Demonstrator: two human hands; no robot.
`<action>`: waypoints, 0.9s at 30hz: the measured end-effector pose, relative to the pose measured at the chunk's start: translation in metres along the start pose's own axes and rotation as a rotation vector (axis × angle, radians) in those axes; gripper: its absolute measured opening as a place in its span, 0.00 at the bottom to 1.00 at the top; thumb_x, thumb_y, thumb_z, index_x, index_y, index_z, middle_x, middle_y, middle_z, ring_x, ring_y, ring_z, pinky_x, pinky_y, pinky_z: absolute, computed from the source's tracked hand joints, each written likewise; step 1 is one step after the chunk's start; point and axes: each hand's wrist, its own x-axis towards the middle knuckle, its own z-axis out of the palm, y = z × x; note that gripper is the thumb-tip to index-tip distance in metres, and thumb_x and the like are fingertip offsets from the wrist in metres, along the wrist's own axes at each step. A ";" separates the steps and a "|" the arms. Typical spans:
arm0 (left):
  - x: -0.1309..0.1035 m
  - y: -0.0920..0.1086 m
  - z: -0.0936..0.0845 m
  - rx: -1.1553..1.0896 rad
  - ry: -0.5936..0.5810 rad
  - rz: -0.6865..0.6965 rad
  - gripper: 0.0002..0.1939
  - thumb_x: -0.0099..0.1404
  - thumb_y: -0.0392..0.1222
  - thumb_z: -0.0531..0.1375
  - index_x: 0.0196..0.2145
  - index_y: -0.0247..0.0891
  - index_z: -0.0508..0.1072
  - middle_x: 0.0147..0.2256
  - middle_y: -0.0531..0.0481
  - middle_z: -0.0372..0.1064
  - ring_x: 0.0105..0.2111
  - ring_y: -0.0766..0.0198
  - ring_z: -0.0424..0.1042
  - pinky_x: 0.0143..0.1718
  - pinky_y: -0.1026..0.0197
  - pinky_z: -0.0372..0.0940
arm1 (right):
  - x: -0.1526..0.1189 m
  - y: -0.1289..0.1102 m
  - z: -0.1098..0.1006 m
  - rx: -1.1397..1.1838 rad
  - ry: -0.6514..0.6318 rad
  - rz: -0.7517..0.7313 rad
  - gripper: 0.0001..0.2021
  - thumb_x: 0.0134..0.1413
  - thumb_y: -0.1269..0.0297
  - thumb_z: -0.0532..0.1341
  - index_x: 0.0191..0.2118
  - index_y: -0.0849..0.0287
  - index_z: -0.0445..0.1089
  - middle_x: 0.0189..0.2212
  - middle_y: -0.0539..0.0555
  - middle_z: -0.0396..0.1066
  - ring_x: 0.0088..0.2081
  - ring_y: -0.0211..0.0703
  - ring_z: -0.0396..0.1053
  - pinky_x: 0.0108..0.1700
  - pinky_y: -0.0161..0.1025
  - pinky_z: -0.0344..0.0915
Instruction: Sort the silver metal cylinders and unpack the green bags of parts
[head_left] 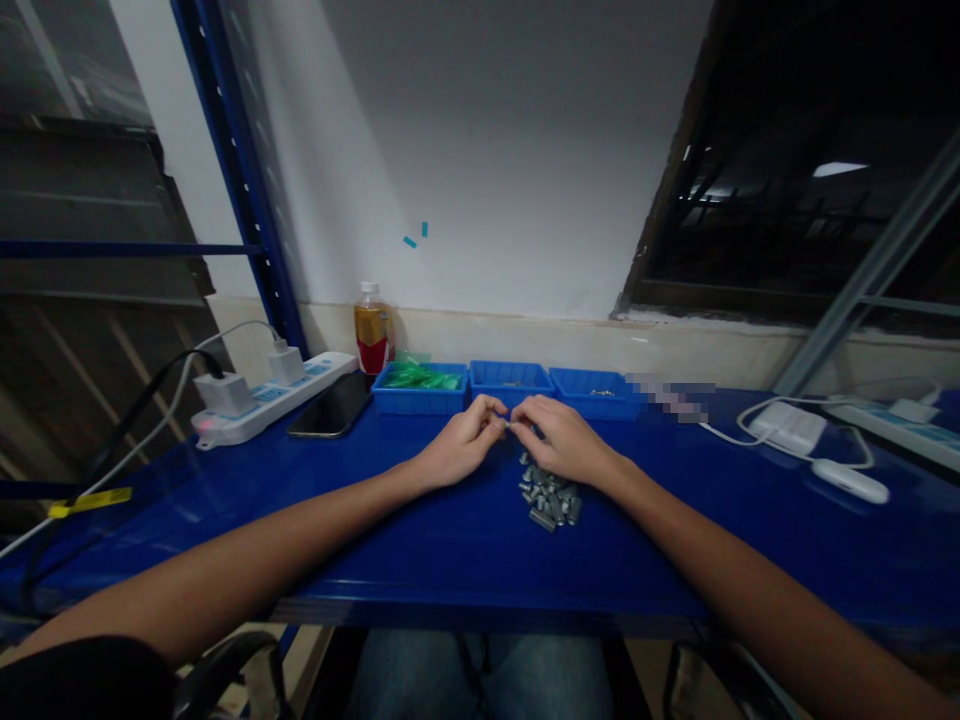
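My left hand (pixel 466 442) and my right hand (pixel 564 440) meet fingertip to fingertip above the blue table (pixel 420 540). Both are closed in a pinch around something small and pale, too tiny to name. Beneath and in front of my right hand lies a heap of small grey metal pieces (pixel 551 496), some of them cylinder-shaped. Just beyond my fingers, the middle blue bin (pixel 510 375) has a few small bits inside. The right blue bin (pixel 592 408) holds small shiny metal parts. Green plastic bags (pixel 421 376) fill the left blue bin (pixel 420 402).
A bottle (pixel 373 330) stands behind the left bin. Left of the bins are a black phone (pixel 331 405) and a white power strip (pixel 262 395) with plugs and cables. On the right lie a white adapter (pixel 787 428), a white oblong device (pixel 850 481) and another power strip (pixel 900 425).
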 end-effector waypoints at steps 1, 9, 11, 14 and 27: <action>-0.001 0.001 -0.001 0.060 -0.025 0.015 0.11 0.69 0.44 0.46 0.45 0.36 0.60 0.32 0.51 0.66 0.32 0.65 0.67 0.37 0.61 0.62 | 0.001 0.002 -0.003 -0.013 0.025 0.010 0.07 0.61 0.67 0.51 0.33 0.59 0.64 0.30 0.53 0.67 0.34 0.42 0.63 0.39 0.38 0.59; -0.001 0.003 0.004 0.501 -0.260 0.288 0.14 0.67 0.39 0.51 0.49 0.39 0.68 0.41 0.44 0.66 0.43 0.59 0.64 0.46 0.58 0.59 | -0.015 0.081 -0.032 -0.291 0.306 0.458 0.13 0.56 0.62 0.55 0.44 0.64 0.64 0.31 0.56 0.68 0.34 0.47 0.66 0.38 0.40 0.59; 0.000 0.003 0.006 0.519 -0.271 0.292 0.12 0.66 0.40 0.53 0.46 0.39 0.70 0.41 0.45 0.66 0.43 0.59 0.64 0.45 0.58 0.59 | -0.020 0.095 -0.032 -0.338 0.266 0.514 0.14 0.55 0.63 0.56 0.45 0.65 0.65 0.31 0.57 0.68 0.34 0.48 0.66 0.38 0.40 0.59; 0.001 0.002 0.006 0.467 -0.230 0.258 0.08 0.65 0.41 0.55 0.38 0.37 0.71 0.38 0.47 0.67 0.40 0.60 0.64 0.43 0.59 0.59 | -0.017 0.085 -0.029 -0.298 0.216 0.468 0.11 0.56 0.63 0.55 0.42 0.63 0.67 0.31 0.55 0.68 0.34 0.46 0.66 0.38 0.40 0.60; 0.008 0.007 -0.002 -0.215 0.095 -0.164 0.16 0.64 0.52 0.52 0.28 0.35 0.63 0.24 0.56 0.59 0.26 0.69 0.59 0.29 0.65 0.56 | -0.001 -0.009 0.012 -0.121 0.120 0.065 0.08 0.57 0.63 0.57 0.41 0.60 0.65 0.34 0.56 0.70 0.37 0.45 0.66 0.41 0.40 0.59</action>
